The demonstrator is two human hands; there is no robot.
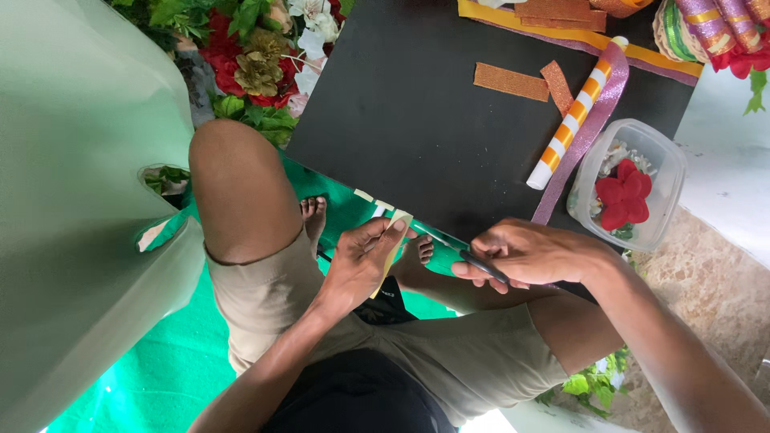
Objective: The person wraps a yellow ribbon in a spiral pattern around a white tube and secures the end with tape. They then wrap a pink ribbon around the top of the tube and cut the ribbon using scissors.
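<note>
Low in the middle of the frame the left hand (pixel 362 261) pinches a thin, pale yellow strip (pixel 393 240) between thumb and fingertips, the strip standing on edge along the fingers at the near edge of the black board (pixel 417 120); just right of it the right hand (pixel 533 255), fingers curled and closed, grips a slim dark tool (pixel 473 256) whose tip points left toward the strip. Both forearms reach up from the bottom of the frame over bent knees; on the board's upper right lie glittery orange strips (pixel 511 81), an orange-and-white striped tube (pixel 576 114), and beside them a clear plastic tub (pixel 630 183) holding a red fabric flower (pixel 623 193).
</note>
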